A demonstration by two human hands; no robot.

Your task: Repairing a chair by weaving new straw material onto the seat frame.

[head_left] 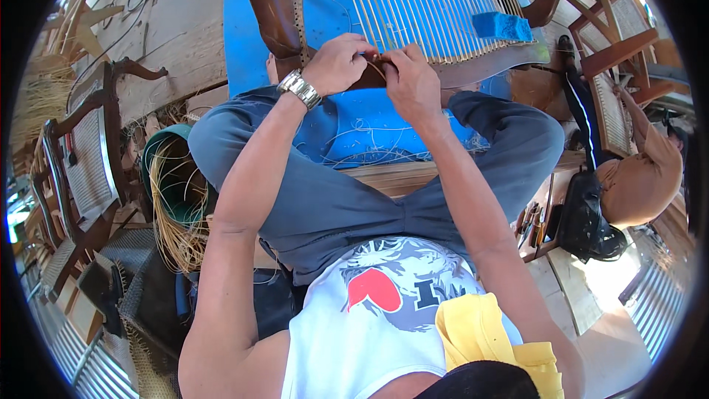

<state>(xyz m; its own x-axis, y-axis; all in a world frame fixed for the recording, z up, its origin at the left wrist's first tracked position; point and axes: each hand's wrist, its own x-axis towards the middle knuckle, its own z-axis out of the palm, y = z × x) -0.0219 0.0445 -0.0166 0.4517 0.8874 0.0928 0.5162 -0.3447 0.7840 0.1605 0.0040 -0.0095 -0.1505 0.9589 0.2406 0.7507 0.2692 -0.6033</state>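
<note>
A dark brown wooden chair frame [284, 7] lies in front of me, with pale cane strands [399, 7] strung in parallel across its seat opening. At the near rail my left hand [338, 64], with a metal watch on its wrist, is closed in a pinch. Close beside it my right hand [415, 83] pinches too, thumb against fingers. A thin pale cane strand [382, 68] shows between the two hands; the fingertips partly hide it. On the right part of the strung seat rests a blue sponge-like block [502, 26].
A green bucket [171, 144] of loose cane stands by my left knee. Caned chairs [88, 148] crowd the left side. On the right are hand tools [532, 225], a black bag [587, 218] and another person [639, 181]. Cane scraps litter the blue sheet [354, 122].
</note>
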